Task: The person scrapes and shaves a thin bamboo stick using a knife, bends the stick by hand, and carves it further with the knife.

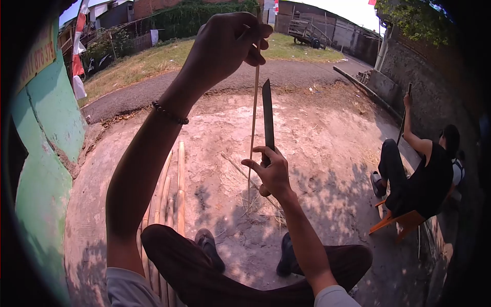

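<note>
Cart (pixel 309 35): standing far off on grass (pixel 179 57); contents too small to tell.
Other person (pixel 419 174): seated at right on orange chair (pixel 396 222), well apart, gripping something thin and dark in a raised hand.
Wall (pixel 48 133): at left, painted green, with a long crack.
Poles (pixel 181 189): lying side by side on ground (pixel 332 153), partly hidden behind left knee (pixel 161 243).
Stick (pixel 232 161): lying slanted on ground, passing behind strip (pixel 254 107) and right hand (pixel 273 174).
Shavings (pixel 280 220): scattered on ground near right shoe (pixel 285 256).
Strip: pale, thin, long, almost straight; hanging nearly upright in front of the body, from left hand (pixel 235 38) down towards ground; whether touching it, cannot tell.
Left hand: raised high, wearing a bead bracelet (pixel 170 113), fingers pinching strip in its upper part.
Right hand: lower, fingers curled around handle of knife (pixel 268 115), thumb and index finger stretched to strip; whether pressing on it, cannot tell.
Knife: dark, flat, pointing up just beside strip.
</note>
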The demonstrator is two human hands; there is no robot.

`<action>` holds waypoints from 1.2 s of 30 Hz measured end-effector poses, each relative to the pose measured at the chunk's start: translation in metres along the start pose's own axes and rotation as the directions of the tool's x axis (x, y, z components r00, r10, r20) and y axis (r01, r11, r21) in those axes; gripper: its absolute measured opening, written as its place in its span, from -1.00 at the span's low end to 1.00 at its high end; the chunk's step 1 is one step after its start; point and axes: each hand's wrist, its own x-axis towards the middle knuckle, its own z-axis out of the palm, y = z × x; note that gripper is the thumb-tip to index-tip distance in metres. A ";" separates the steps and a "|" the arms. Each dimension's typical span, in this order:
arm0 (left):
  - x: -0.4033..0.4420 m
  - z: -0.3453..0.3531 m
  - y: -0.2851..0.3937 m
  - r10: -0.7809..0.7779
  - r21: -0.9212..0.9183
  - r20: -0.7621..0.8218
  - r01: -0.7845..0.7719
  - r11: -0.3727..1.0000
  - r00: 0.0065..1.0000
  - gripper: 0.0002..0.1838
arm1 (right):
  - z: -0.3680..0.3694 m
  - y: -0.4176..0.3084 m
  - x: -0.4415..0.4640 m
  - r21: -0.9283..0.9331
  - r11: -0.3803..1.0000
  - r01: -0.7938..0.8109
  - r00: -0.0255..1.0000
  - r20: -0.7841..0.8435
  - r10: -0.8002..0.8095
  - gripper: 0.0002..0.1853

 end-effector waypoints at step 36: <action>-0.005 0.035 -0.003 0.004 0.151 -0.022 -0.001 0.989 1.000 -0.74 | -0.079 -0.003 0.009 -0.139 0.986 0.089 0.994 0.072 -0.080 -0.44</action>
